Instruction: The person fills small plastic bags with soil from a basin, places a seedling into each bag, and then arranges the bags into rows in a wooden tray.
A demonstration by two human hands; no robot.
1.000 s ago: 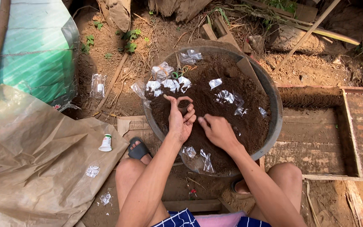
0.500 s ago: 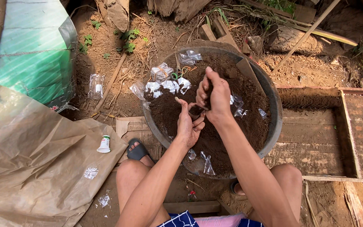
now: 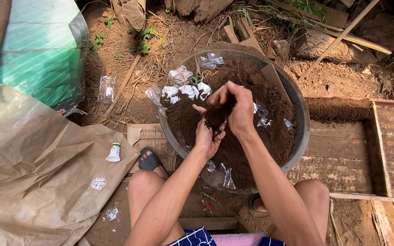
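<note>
Dark soil hides the left hand's palm; the right hand's fingers hide their grip.

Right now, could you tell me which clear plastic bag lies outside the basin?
The bag on the bare dirt left of the basin; the others lie on its soil.
</note>
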